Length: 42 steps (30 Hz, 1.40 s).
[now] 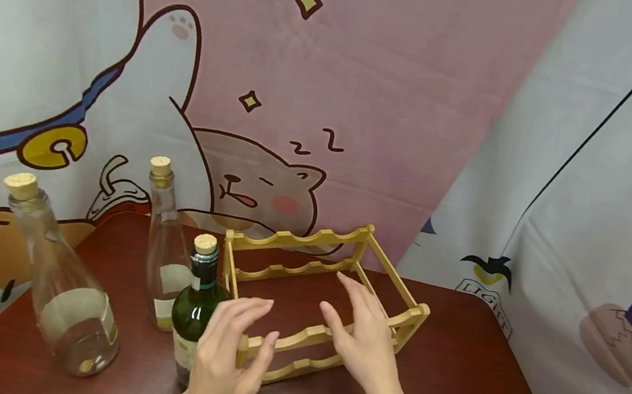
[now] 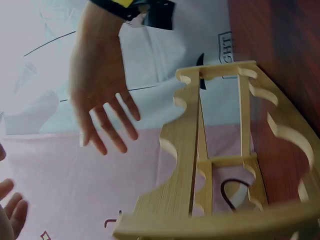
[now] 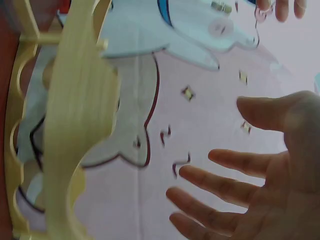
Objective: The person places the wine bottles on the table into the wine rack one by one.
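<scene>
A light wooden bottle rack [image 1: 307, 335] with scalloped rails stands on the table, and both hands hover over its near side. My left hand [image 1: 228, 354] is held with fingers spread and thumb apart, nothing between them. Just behind it stands a green corked bottle [image 1: 195, 308], partly covered by the hand in the head view. My right hand [image 1: 368, 338] is above the rack's right part, its fingers loosely extended and holding nothing. The right wrist view shows the right hand [image 3: 240, 195] beside a rack rail [image 3: 80, 110], apart from it.
Two clear corked bottles stand at the left: a wide one [image 1: 81, 332] near the table's left edge and a slimmer one [image 1: 165, 263] behind. The dark red table [image 1: 465, 389] extends right of the rack. A printed cloth [image 1: 398, 100] hangs behind.
</scene>
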Each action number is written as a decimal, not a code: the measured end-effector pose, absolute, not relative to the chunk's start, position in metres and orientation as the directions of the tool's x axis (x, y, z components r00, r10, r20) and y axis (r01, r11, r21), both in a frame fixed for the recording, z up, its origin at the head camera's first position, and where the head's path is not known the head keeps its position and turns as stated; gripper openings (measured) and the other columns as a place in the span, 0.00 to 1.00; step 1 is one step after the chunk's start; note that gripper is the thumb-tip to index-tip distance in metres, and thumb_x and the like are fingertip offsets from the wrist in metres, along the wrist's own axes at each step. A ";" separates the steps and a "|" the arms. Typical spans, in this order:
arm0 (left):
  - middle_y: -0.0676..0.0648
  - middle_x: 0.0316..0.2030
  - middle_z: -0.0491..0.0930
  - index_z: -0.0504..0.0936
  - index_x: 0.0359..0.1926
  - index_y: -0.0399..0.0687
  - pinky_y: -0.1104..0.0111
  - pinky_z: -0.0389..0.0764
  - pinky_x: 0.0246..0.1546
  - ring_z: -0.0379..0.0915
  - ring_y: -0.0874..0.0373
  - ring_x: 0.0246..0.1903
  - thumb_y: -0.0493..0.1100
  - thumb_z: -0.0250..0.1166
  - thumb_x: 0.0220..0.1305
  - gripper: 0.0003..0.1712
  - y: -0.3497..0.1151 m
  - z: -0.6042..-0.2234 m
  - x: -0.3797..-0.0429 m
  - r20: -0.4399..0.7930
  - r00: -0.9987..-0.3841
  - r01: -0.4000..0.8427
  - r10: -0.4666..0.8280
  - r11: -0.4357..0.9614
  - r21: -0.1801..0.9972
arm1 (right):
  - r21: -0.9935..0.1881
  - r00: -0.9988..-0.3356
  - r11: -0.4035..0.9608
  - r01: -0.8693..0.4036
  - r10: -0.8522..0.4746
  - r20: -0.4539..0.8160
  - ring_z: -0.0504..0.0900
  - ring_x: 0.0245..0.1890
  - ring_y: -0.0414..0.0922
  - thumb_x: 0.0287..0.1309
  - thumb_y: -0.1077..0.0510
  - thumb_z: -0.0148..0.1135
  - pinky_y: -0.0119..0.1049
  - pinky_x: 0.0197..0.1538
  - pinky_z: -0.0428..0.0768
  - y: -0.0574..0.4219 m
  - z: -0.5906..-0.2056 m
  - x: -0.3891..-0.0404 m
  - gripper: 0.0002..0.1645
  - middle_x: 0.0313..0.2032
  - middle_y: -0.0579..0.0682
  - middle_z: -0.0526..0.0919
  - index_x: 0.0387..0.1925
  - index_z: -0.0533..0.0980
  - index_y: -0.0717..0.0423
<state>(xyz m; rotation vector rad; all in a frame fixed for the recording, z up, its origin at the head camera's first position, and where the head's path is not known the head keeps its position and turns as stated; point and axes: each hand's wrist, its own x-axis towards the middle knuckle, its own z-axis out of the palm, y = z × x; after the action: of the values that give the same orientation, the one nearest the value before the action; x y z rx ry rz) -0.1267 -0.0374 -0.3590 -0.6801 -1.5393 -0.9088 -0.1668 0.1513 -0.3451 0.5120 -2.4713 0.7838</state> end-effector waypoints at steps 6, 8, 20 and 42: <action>0.36 0.27 0.77 0.75 0.28 0.24 0.76 0.72 0.46 0.73 0.52 0.34 0.42 0.62 0.59 0.18 -0.054 -0.358 -0.113 0.960 0.014 0.847 -0.280 0.513 0.137 | -0.504 -0.787 0.627 -0.594 -0.324 0.525 0.78 0.45 0.39 0.58 0.50 0.60 0.39 0.44 0.80 0.132 -0.330 -0.168 0.28 0.49 0.46 0.79 0.60 0.68 0.50; 0.37 0.25 0.76 0.74 0.26 0.25 0.77 0.73 0.44 0.74 0.54 0.32 0.40 0.64 0.58 0.18 -0.056 -0.361 -0.110 0.936 0.029 0.856 -0.350 0.493 0.157 | -0.533 -0.785 0.584 -0.612 -0.367 0.499 0.79 0.40 0.36 0.59 0.50 0.59 0.36 0.41 0.81 0.123 -0.324 -0.168 0.28 0.47 0.45 0.79 0.60 0.68 0.48; 0.62 0.40 0.77 0.69 0.33 0.12 0.85 0.67 0.40 0.71 0.71 0.39 0.33 0.62 0.55 0.20 -0.084 -0.412 -0.092 0.791 -0.262 0.677 -0.553 0.478 0.559 | -0.578 -0.705 0.432 -0.692 -0.578 0.412 0.75 0.23 0.29 0.56 0.47 0.62 0.22 0.28 0.77 0.051 -0.293 -0.181 0.26 0.41 0.46 0.82 0.54 0.71 0.51; 0.40 0.55 0.73 0.65 0.64 0.46 0.93 0.56 0.50 0.56 0.82 0.55 0.33 0.73 0.39 0.47 -0.097 -0.430 -0.084 0.562 -0.645 0.195 -0.518 0.599 0.777 | -0.366 -0.514 0.361 -0.858 -0.578 0.634 0.73 0.21 0.30 0.51 0.55 0.66 0.14 0.25 0.70 0.013 -0.298 -0.184 0.12 0.24 0.46 0.80 0.34 0.74 0.57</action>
<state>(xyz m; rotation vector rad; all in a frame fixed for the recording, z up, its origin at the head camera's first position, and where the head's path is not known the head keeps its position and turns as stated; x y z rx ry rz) -0.0837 -0.0972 -0.4297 0.2559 -2.0030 -1.0986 -0.1837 0.0132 -0.2985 1.2531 -2.2305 0.9573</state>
